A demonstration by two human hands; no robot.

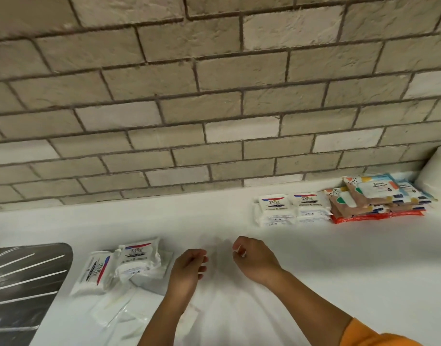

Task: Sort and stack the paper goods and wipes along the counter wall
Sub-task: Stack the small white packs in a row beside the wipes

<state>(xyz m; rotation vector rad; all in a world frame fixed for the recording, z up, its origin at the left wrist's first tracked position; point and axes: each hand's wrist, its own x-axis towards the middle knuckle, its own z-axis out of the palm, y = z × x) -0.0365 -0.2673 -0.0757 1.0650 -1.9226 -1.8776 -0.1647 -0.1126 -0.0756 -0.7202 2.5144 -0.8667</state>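
Two stacks of white Dove packs [291,208] with red-and-blue label bands sit side by side on the white counter [339,258] close to the brick wall [214,96]. They touch a taller stack of patterned packs [374,198] on their right. We note more loose Dove packs [129,263] lying askew beside the steel drainboard [22,283]. The left hand [187,268] and right hand [254,258] hover between them, fingers curled; we cannot tell whether either grips anything.

A rough beige-grey brick wall [214,96] rises behind a smooth white counter [339,270]; a ribbed steel drainboard [22,283] sits left.
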